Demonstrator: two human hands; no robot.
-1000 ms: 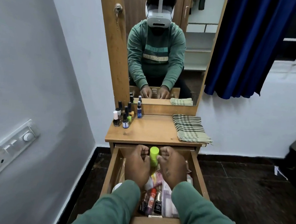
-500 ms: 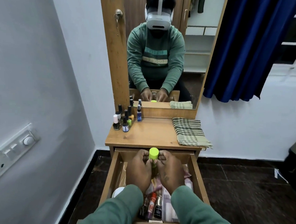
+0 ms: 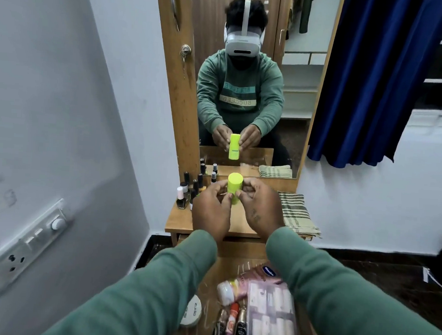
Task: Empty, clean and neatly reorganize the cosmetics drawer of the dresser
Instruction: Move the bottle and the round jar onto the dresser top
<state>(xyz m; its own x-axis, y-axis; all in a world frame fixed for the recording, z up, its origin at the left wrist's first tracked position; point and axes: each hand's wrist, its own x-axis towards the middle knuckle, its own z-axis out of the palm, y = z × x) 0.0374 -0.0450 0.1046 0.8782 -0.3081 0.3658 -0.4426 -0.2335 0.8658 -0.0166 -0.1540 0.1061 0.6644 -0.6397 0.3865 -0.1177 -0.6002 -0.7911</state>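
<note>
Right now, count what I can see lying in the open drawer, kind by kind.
Small bottles: 3
White round compact: 1
White-capped container: 1
Pink pack with blue logo: 1
Clear pack of nail tips: 1
Total showing in the drawer: 7

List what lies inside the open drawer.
In the drawer: a round white compact, a white-capped tube, small bottles, a clear packet. The sleeves hide both sides.
</note>
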